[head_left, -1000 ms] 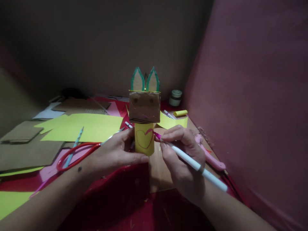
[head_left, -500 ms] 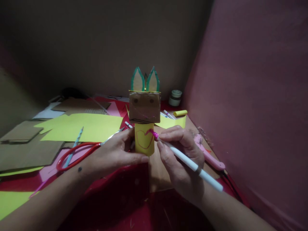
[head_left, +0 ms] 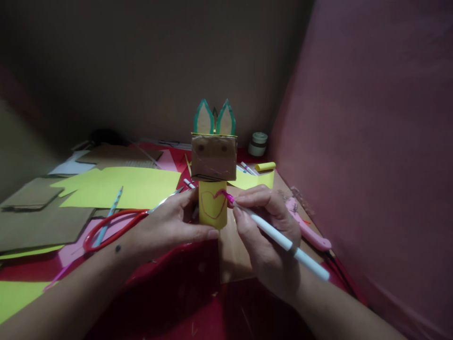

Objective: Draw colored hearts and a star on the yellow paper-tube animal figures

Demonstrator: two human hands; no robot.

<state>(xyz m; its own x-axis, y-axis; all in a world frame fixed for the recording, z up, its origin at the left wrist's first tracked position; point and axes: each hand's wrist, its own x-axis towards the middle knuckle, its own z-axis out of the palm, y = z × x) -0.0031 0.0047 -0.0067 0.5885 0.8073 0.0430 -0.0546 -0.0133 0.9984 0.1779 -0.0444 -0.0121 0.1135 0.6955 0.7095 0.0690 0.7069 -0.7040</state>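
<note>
A paper figure stands upright in the middle: a yellow tube body [head_left: 212,204] with a pink heart outline drawn on it, a brown cardboard box head [head_left: 213,157] with two dots, and two green-edged ears [head_left: 214,118]. My left hand [head_left: 170,224] wraps the tube's lower left side, thumb across its base. My right hand [head_left: 265,226] pinches a white marker [head_left: 283,242] whose pink tip touches the heart's upper right.
Red-handled scissors [head_left: 113,226] and a blue pencil [head_left: 108,216] lie left on yellow paper [head_left: 123,186] and brown cardboard [head_left: 38,222]. A pink tool [head_left: 307,231], a yellow roll [head_left: 265,166] and a small jar [head_left: 258,143] sit right, beside a red cloth wall [head_left: 371,141].
The marker tip shifted slightly along the heart's upper right edge. The figure and my left hand stay almost still.
</note>
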